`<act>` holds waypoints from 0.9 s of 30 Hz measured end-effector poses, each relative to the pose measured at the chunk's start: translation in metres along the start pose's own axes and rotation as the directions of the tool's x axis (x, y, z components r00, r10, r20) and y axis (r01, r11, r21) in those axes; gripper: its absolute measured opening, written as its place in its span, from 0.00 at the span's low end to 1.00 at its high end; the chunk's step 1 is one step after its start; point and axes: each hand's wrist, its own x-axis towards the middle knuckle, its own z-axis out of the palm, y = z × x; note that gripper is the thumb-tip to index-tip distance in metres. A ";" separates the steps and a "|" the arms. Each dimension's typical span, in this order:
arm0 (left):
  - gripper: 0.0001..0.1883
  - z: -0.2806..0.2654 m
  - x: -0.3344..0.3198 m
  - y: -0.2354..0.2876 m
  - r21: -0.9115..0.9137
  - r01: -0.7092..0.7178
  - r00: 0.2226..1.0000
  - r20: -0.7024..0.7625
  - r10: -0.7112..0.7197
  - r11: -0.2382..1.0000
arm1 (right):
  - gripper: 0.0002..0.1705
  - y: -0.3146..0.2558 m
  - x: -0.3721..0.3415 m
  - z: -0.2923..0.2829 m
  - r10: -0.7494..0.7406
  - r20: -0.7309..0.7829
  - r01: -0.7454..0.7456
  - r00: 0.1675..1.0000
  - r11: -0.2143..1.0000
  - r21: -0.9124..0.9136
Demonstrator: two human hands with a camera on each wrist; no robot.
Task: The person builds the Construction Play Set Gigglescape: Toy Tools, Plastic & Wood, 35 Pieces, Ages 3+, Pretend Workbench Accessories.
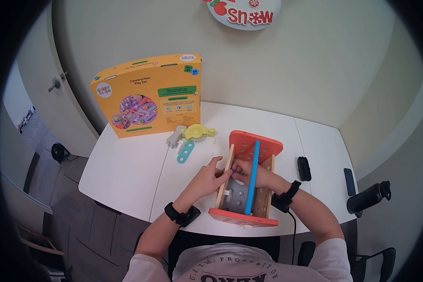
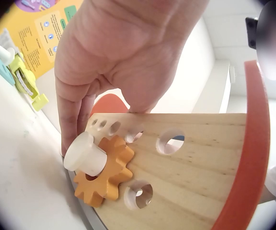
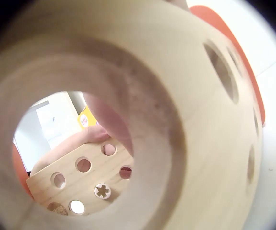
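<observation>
A toy toolbox stands on the table, with red-orange end panels (image 1: 256,147), wooden sides and a blue bar handle (image 1: 252,181). My left hand (image 1: 206,182) straddles the left wooden side (image 2: 200,153), thumb at its top edge and fingers down its outer face. An orange gear (image 2: 110,170) with a white bolt (image 2: 88,155) through it sits low on that face. Inside the box, my right hand (image 1: 254,174) reaches under the handle to the inner face of the same side, fingers bent near my left thumb; I cannot tell what they hold. A bolt end (image 3: 102,190) shows in one hole there.
A yellow play-set box (image 1: 145,98) stands at the back left. Before it lie a teal strip with holes (image 1: 185,152), a yellow-green piece (image 1: 197,132) and grey parts (image 1: 176,137). On the right are a black case (image 1: 304,168), a phone (image 1: 349,182) and a black bottle (image 1: 367,198).
</observation>
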 end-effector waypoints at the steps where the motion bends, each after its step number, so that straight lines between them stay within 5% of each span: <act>1: 0.39 0.000 0.000 -0.001 0.005 -0.005 1.000 -0.001 0.005 1.000 | 0.21 0.000 0.001 0.001 -0.029 -0.006 0.028 1.000 0.999 -0.030; 13: 0.39 0.000 0.000 0.000 0.006 -0.006 1.000 0.005 0.006 1.000 | 0.20 -0.007 0.001 -0.001 -0.008 0.028 0.012 1.000 0.989 -0.146; 16: 0.40 -0.001 0.001 -0.002 0.003 -0.004 1.000 0.007 0.004 1.000 | 0.23 -0.014 -0.012 -0.005 -0.130 -0.001 0.126 0.992 0.964 -0.233; 19: 0.40 -0.001 0.001 -0.003 -0.012 0.003 1.000 0.017 -0.003 1.000 | 0.26 -0.031 -0.024 -0.013 -0.054 0.037 0.061 0.998 0.971 -0.230; 24: 0.44 -0.009 -0.004 0.002 0.017 -0.006 0.999 0.050 0.005 1.000 | 0.25 -0.042 -0.062 -0.028 -0.236 0.005 0.222 0.972 0.906 -0.361; 27: 0.50 -0.021 -0.013 0.006 0.296 -0.046 0.999 0.024 0.041 0.954 | 0.23 -0.055 -0.087 -0.046 -0.214 -0.028 0.190 0.976 0.915 -0.357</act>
